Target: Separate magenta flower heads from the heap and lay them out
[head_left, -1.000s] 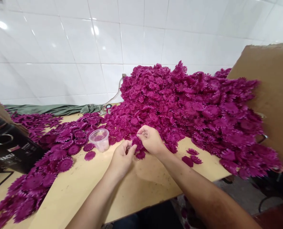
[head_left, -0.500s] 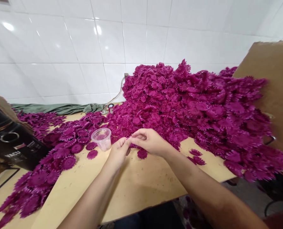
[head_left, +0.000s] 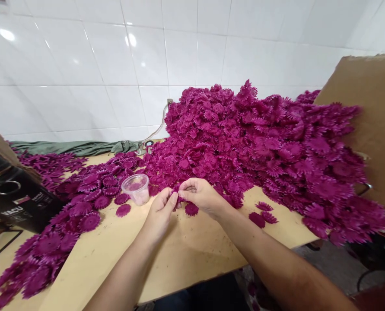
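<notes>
My left hand (head_left: 160, 212) and my right hand (head_left: 201, 196) meet over the yellow table (head_left: 186, 255), fingertips pinched together on a small magenta fabric flower (head_left: 177, 194) between them. One loose flower (head_left: 191, 209) lies flat just under my right hand. A big heap of the same magenta flowers (head_left: 263, 147) rises behind and to the right. A flatter spread of flowers (head_left: 65, 216) covers the table to the left. A small clear plastic cup (head_left: 135, 188) stands just left of my left hand.
A black boxed appliance (head_left: 15, 201) sits at the left edge. A brown cardboard sheet (head_left: 370, 112) stands at the right behind the heap. Green cloth (head_left: 75, 147) lies along the white tiled wall. Two loose flowers (head_left: 263, 213) lie near the table's right front edge.
Both hands stayed at the heap's foot, working the flower between the fingertips. The right hand's fingers flattened, then curled again into a pinch. The view shifted slightly.
</notes>
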{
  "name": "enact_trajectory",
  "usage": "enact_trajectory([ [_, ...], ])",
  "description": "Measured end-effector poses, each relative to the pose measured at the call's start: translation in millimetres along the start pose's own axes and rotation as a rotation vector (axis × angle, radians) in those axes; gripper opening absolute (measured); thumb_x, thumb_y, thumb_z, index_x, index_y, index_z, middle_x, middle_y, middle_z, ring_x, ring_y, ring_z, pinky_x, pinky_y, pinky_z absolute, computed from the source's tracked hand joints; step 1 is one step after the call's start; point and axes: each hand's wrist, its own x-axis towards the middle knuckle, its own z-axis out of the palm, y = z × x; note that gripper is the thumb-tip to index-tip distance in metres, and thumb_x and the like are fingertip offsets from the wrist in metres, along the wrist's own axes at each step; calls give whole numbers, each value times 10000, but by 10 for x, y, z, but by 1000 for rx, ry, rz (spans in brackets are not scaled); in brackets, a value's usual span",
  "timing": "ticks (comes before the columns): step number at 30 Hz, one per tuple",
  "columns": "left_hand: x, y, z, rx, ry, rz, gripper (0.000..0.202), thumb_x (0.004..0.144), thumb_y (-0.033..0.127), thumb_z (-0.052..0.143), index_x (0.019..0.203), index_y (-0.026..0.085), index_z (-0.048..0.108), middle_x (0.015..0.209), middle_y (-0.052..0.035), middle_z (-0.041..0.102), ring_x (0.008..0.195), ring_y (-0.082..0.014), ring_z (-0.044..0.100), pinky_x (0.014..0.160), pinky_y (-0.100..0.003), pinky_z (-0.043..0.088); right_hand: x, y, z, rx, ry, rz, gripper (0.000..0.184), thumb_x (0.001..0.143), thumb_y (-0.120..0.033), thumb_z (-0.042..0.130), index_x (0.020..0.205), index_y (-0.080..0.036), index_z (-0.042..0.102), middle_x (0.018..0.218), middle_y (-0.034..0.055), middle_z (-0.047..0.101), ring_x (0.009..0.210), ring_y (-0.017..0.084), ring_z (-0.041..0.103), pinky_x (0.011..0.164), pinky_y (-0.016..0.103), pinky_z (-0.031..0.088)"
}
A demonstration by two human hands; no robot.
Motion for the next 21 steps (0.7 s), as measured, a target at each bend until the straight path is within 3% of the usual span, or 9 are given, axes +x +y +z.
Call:
enact_trajectory([
  [8,-19,7,16,30,30,16,294,673,433,583,562,196,448,539,36,451,550,-115,405,555,-246,325,65,29,-21,-257,93,-199,107,673,-109,526,576,-153,534,495,-55,483,472,69,410,486,205,349],
  [11,-21,21,34,1,63,-2,298,647,426,602,563,203,424,522,45,452,543,-113,407,554,-243,328,161,29,-54,-250,186,-207,113,683,-147,506,572,-164,494,458,-71,432,439,63,369,447,196,309],
  [14,-18,22,31,-42,101,-29,291,627,419,616,575,202,428,516,46,478,529,-108,418,548,-237,333,232,41,-61,-253,199,-189,100,698,-174,485,597,-168,487,458,-70,419,426,65,355,434,197,292],
  [21,-32,-6,3,-216,127,-245,316,621,460,620,707,161,563,617,-1,605,587,-128,544,557,-228,381,85,30,21,-401,149,-270,42,722,-166,487,681,-174,489,574,-42,476,506,83,427,503,212,363],
])
